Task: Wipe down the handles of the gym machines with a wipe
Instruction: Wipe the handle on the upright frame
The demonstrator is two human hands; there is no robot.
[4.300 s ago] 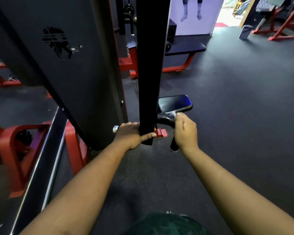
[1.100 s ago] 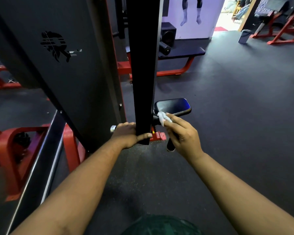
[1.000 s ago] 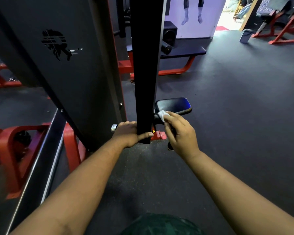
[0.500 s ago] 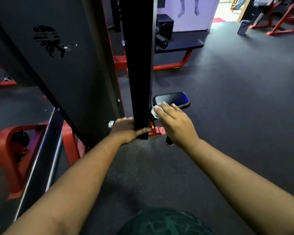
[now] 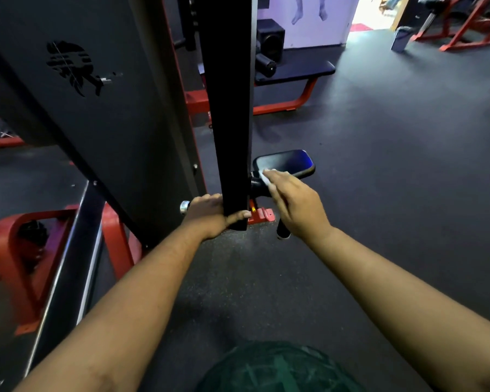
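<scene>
— Two hands show in the head view. Which is nearer the handle (image 5: 262, 188)?

— The right hand (image 5: 297, 203), clearly. It lies on the black handle with fingers nearly straight, pressing a white wipe (image 5: 267, 176) against the far end, where the handle meets the upright post (image 5: 228, 108).

— And the left hand (image 5: 210, 213)?

— It grips the bottom of that post, thumb wrapped across the front edge, on the other side from the handle.

— How does the handle run?

— From the post it bends toward the person and downward; its free end (image 5: 283, 232) pokes out below the right wrist. So the next stroke would probably travel back along that axis, toward the body.

— Its look?

— Dark, round, slightly shiny, mostly hidden under the hand. A black padded seat (image 5: 292, 162) sits just beyond the fingertips, above the rubber floor (image 5: 379, 165).
</scene>
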